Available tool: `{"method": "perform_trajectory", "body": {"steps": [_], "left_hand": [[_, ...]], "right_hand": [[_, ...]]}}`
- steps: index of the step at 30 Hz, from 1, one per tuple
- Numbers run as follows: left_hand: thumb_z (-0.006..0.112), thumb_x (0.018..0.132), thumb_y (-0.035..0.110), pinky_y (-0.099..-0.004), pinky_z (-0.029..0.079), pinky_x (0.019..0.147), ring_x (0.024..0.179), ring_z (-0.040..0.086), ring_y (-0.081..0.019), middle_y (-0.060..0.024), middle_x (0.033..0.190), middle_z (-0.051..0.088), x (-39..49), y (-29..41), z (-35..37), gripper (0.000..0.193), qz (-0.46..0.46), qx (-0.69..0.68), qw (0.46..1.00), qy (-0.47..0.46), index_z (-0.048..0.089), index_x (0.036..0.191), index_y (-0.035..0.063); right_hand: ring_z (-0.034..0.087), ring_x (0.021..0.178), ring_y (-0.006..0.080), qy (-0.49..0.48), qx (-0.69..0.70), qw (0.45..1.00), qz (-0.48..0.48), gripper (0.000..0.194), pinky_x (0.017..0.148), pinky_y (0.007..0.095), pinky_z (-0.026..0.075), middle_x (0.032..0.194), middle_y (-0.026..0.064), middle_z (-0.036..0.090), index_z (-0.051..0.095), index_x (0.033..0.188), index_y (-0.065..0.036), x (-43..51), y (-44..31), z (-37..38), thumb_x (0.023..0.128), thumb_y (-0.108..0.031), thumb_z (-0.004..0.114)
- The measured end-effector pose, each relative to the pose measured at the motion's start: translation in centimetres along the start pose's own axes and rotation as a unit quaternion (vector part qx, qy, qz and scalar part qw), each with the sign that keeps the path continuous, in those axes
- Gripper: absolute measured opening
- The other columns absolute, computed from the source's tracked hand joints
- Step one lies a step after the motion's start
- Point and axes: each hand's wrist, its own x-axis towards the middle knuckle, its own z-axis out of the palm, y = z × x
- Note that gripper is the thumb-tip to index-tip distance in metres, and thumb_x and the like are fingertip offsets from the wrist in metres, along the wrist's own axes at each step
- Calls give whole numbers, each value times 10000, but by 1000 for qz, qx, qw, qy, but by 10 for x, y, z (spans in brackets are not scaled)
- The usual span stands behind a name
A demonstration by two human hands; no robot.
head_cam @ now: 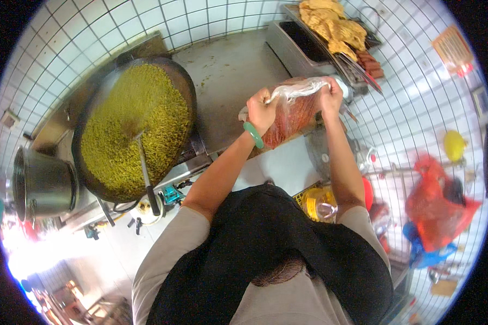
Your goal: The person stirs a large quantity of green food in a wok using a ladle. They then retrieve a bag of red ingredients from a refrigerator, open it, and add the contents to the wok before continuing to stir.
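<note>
Both hands grip the gathered rim of a clear plastic bag (290, 115) filled with something red, at the counter's right front edge. My left hand (262, 110), with a green bangle at its wrist, pinches the rim's left end; my right hand (331, 97) holds its right end. On the left, a large wok (191, 97) is heaped with chopped yellow-green food (158, 118). A long-handled ladle or spatula (144, 162) rests in that food, its dark grip hanging over the wok's near rim.
A metal counter (236, 61) lies between the wok and a rectangular steel container (295, 44). Fried-looking golden food (333, 28) sits at the back right. A tall steel pot (44, 185) stands left; a yellow oil jug (319, 203) stands low, and a red bag (439, 207) hangs right.
</note>
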Motion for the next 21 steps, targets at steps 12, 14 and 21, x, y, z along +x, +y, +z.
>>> {"method": "perform_trajectory", "body": {"steps": [12,14,21], "left_hand": [[631,768,197,-258,317,417,476,362,-78,-48,502,450,48,44,22,212,-42,146,988,-22,601,712,-5],[635,752,162,-272,339,423,448,411,-133,-86,568,511,54,60,13,180,40,242,967,-66,573,690,6],[690,590,57,-312,418,571,615,514,-235,-122,685,535,62,83,31,177,186,270,943,-64,547,688,19]], "right_hand": [[519,665,193,-216,-79,969,-93,226,619,282,415,713,88,525,583,967,-37,99,70,0,814,-189,515],[508,616,156,-243,-48,966,-77,233,577,263,408,671,66,529,582,978,-41,113,52,-5,829,-204,508],[485,590,91,-301,247,908,153,256,531,253,395,669,33,544,577,973,-49,105,23,-10,888,-247,438]]}}
